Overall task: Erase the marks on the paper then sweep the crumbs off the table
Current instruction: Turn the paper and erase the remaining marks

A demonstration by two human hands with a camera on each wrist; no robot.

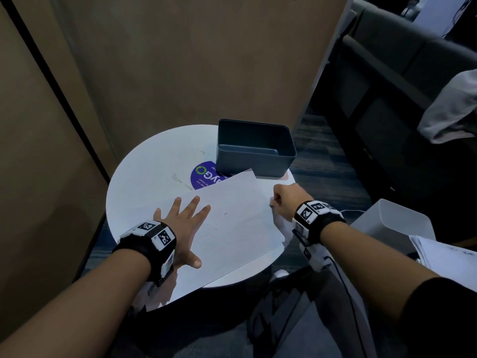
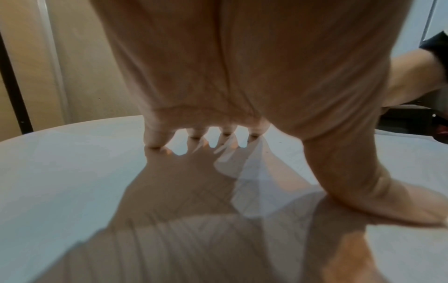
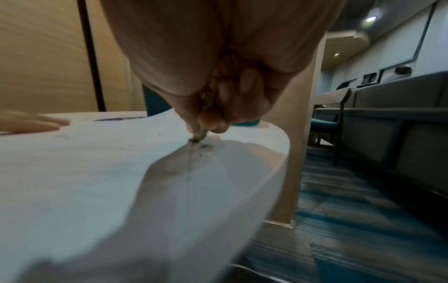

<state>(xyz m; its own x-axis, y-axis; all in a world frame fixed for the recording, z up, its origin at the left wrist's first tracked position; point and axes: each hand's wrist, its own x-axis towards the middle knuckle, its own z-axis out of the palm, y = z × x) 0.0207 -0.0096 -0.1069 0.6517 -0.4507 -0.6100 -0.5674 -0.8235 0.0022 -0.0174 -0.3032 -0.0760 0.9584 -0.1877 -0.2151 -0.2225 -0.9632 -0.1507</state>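
Note:
A white sheet of paper lies tilted on the round white table. My left hand presses flat on the paper's left part, fingers spread; the left wrist view shows the fingertips touching the surface. My right hand sits at the paper's right edge, fingers curled around a small worn eraser. The eraser tip touches the paper beside dark crumbs and smudges. A few faint marks remain mid-sheet.
A dark grey open bin stands at the table's far side, touching the paper's top corner. A blue round sticker lies under the paper's edge. A white box with papers sits low on the right. A wooden wall stands behind.

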